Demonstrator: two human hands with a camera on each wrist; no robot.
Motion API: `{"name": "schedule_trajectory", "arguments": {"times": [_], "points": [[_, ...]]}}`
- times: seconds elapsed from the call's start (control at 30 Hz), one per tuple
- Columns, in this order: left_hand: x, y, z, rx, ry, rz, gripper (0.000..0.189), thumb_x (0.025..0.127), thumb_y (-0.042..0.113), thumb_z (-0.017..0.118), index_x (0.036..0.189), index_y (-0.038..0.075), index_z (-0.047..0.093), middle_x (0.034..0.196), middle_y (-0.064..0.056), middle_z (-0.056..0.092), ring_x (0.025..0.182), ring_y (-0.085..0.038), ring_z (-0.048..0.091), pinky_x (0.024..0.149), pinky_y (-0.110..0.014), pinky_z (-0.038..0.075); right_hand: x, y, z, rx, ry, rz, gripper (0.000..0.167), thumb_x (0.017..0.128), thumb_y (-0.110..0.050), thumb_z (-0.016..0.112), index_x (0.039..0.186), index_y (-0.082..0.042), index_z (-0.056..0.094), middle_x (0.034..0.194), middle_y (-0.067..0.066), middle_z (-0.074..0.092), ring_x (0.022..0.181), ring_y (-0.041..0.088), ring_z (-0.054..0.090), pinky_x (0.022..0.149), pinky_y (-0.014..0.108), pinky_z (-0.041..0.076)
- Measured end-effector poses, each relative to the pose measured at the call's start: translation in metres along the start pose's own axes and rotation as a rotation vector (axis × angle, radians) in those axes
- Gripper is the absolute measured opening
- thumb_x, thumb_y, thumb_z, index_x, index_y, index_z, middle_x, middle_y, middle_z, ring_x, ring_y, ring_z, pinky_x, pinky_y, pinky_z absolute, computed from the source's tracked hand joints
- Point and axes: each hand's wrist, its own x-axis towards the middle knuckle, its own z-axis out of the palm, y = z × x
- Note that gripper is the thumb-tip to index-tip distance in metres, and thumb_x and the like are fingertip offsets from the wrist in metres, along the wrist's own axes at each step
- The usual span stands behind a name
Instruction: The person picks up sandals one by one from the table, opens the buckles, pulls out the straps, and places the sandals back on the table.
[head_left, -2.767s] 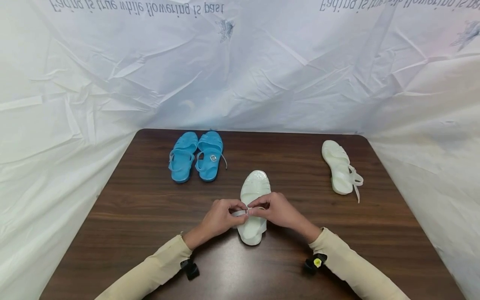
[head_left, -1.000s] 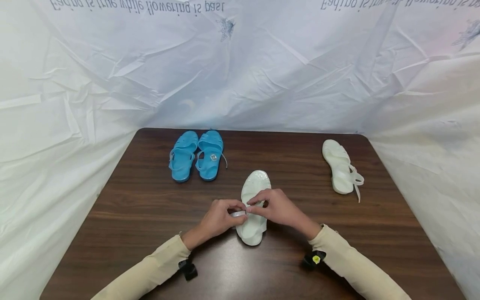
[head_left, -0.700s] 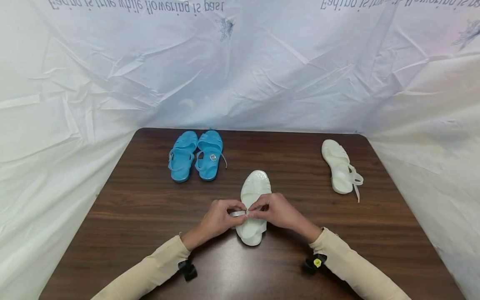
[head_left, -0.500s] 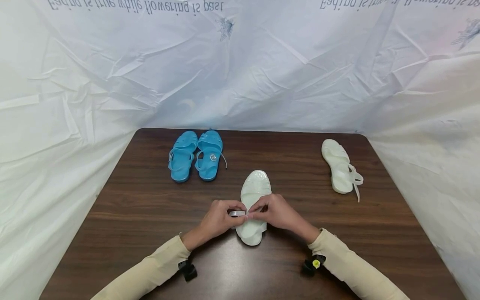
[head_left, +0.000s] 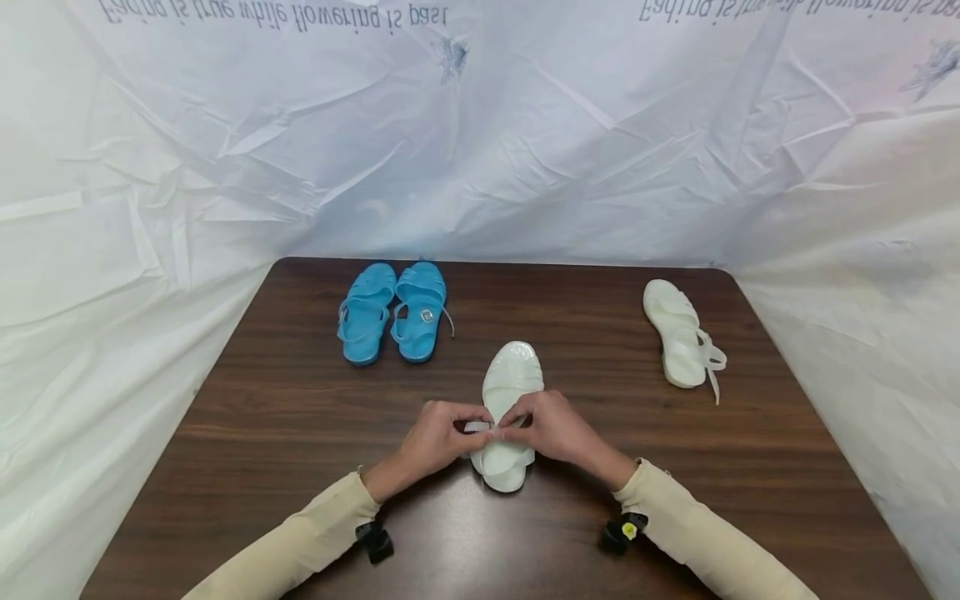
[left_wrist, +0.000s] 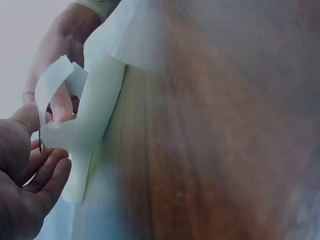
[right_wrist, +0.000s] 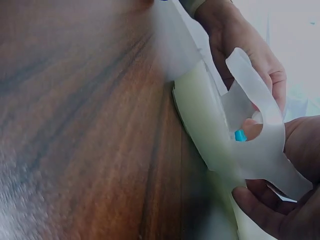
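Observation:
A white sandal point(head_left: 513, 368) lies on the table in front of me, toe pointing away. Over its middle, the left hand point(head_left: 442, 433) pinches its ankle strap point(head_left: 477, 427) near the buckle. The right hand point(head_left: 553, 427) meets it from the other side, thumb and fingertips pinching the strap as well. In the left wrist view a thin metal buckle point(left_wrist: 41, 141) shows edge-on by the left fingertips. The right wrist view shows the white strap point(right_wrist: 265, 107) looping up from the sandal between both hands. Fingers hide the strap's tip in the head view.
Two blue sandals point(head_left: 365, 321) stand side by side at the back left. A second white sandal point(head_left: 678, 337), its strap loose, lies at the back right. The brown wooden table point(head_left: 300, 433) is enclosed by white sheeting point(head_left: 525, 150).
A second ago the right index finger was lifted and spread from the thumb; now it is back down at the strap. The left hand has hardly moved, and the sandal stays in place.

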Motion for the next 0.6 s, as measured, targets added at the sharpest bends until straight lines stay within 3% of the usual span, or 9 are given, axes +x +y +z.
{"name": "schedule_trajectory", "arguments": {"times": [0.27,0.6], "points": [[-0.001,0.0,0.0,-0.067,-0.009,-0.043,0.014,0.09,0.016,0.08,0.103,0.01,0.08,0.096,0.001,0.078,0.081,-0.004,0.07,0.068,-0.021,0.057,-0.009,0.006,-0.009,-0.072,0.008,0.056,0.007,0.089,-0.028,0.082,0.085,-0.022,0.081,0.085,-0.014,0.071,0.074,-0.002,0.059,0.063,0.021,0.049],[-0.001,0.001,0.0,-0.087,0.013,-0.059,0.015,0.089,0.016,0.081,0.103,0.009,0.08,0.094,0.0,0.078,0.082,-0.006,0.072,0.069,-0.022,0.058,-0.018,0.011,-0.023,-0.074,0.055,0.06,0.007,0.086,-0.024,0.084,0.089,-0.018,0.082,0.089,-0.01,0.074,0.081,0.003,0.065,0.067,0.022,0.051]]}}
